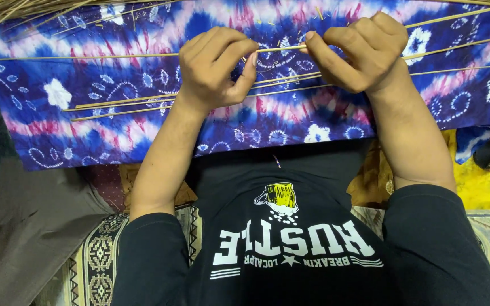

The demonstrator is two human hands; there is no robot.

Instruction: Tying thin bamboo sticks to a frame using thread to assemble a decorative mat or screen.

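Right, I'm looking straight down from the head camera and both hands are up over the lap. My left hand (214, 68) is curled nearly closed, thumb and forefinger pinched on a thin straw-coloured stick (279, 49) that runs level across the view. My right hand (361, 51) is curled just as tight, its fingertips (309, 35) nipping the same stick only a short way along from the left thumb, so the two grips sit close together with a small stretch of stick bare between them. The stick carries on past the left hand, out toward the left edge of the picture.

Under the hands lies a blue, pink and white tie-dye cloth (58, 113), spread wide across the lap. More thin sticks (126, 105) lie on it: a few side by side below the left wrist, others running out to the right beyond the right hand. Small snapped-off bits (319, 12) are scattered on the cloth near the top. A loose bundle of straw-like stalks (7, 8) fills the top left corner.

Closer to me I see the black printed shirt (290, 226) and both dark sleeves pushed up the forearms. A patterned cushion (94, 260) shows at the lower left, and yellow fabric (483, 181) at the right, touching the cloth's edge.
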